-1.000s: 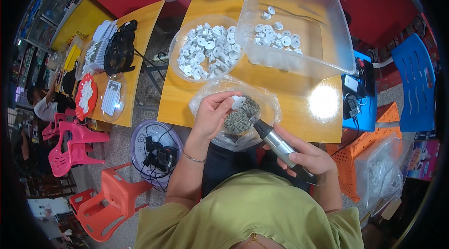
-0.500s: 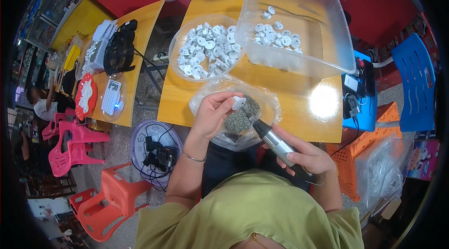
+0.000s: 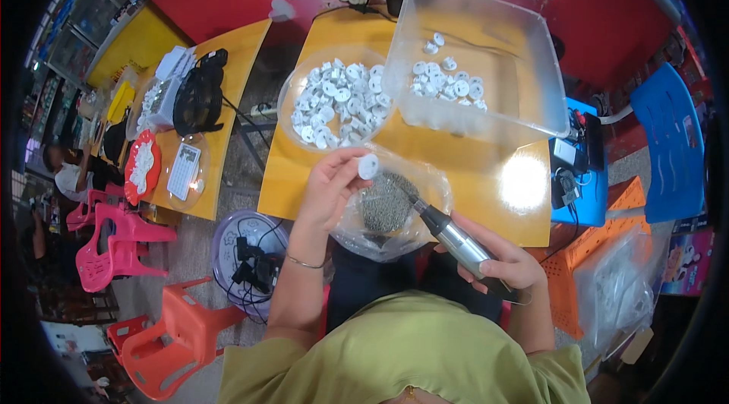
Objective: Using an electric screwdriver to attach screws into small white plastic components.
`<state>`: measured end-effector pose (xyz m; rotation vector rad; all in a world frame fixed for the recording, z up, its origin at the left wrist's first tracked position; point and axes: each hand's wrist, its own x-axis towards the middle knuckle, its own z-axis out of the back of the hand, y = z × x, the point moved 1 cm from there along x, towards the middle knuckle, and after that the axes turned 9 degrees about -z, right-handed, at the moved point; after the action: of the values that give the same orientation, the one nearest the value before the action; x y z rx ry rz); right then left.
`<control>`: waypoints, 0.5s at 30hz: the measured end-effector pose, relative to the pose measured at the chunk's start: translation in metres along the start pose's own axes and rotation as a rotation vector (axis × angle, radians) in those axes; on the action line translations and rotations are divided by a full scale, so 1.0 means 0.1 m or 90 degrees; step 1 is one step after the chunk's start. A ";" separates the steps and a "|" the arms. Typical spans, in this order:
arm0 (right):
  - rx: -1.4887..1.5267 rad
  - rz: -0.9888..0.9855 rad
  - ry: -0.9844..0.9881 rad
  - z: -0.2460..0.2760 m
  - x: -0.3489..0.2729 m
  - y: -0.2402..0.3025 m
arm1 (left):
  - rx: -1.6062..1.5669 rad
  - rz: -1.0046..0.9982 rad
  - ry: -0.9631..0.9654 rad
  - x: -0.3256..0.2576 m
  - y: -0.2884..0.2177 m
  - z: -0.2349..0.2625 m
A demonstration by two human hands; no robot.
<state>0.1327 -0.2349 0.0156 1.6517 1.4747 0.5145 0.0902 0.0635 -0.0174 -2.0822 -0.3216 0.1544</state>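
Between the fingertips of my left hand (image 3: 332,187) is a small round white plastic part (image 3: 367,166), its disc face tilted up. My right hand (image 3: 505,256) is wrapped round a silver and black electric screwdriver (image 3: 459,244), whose bit points up and left over a heap of small grey screws (image 3: 387,205). The screws lie in a clear plastic bag (image 3: 435,190) at the table's near edge. Bit and white part are apart. Beyond my left hand, a clear round tray (image 3: 286,112) holds many similar white parts (image 3: 338,100).
A large clear plastic bin (image 3: 524,112) with more white parts stands at the back right of the yellow table (image 3: 292,190). Blue chair (image 3: 668,142) and orange crate (image 3: 566,305) are at right. A purple basin (image 3: 220,241) with black cables and an orange chair (image 3: 178,336) stand left.
My left hand has moved slightly left with the white part, away from the bit. The screwdriver has shifted a little right and down. The whole view has tipped slightly.
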 end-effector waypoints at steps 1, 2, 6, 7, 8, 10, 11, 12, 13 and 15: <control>0.005 -0.001 -0.030 0.05 0.00 0.00 | -0.005 -0.034 -0.021 0.04 -0.04 -0.01; 0.013 -0.002 -0.061 0.11 0.00 -0.02 | 0.022 -0.057 -0.053 0.13 -0.10 -0.08; 0.082 0.037 -0.165 0.39 0.05 -0.13 | 0.239 -0.267 -0.004 0.59 -0.31 -0.38; 0.079 0.040 -0.165 0.45 0.05 -0.17 | 0.239 -0.270 -0.002 0.73 -0.32 -0.47; 0.081 0.036 -0.191 0.51 0.06 -0.19 | 0.323 -0.319 0.021 0.87 -0.34 -0.56; 0.089 0.040 -0.217 0.60 0.05 -0.24 | 0.405 -0.368 0.046 1.12 -0.31 -0.73; 0.089 0.037 -0.214 0.64 0.06 -0.26 | 0.464 -0.404 0.045 1.23 -0.29 -0.80; 0.118 0.034 -0.211 0.69 0.07 -0.28 | 0.525 -0.439 0.044 1.28 -0.27 -0.83; 0.147 0.030 -0.207 0.73 0.08 -0.31 | 0.529 -0.438 0.039 1.28 -0.26 -0.82; 0.156 0.046 -0.188 0.79 0.04 -0.35 | 0.581 -0.591 -0.014 1.21 -0.30 -0.94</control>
<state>0.1733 -0.2578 -0.0577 1.8851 1.2999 0.1213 0.2232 0.0354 0.0584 -0.8976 -0.9808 -0.2101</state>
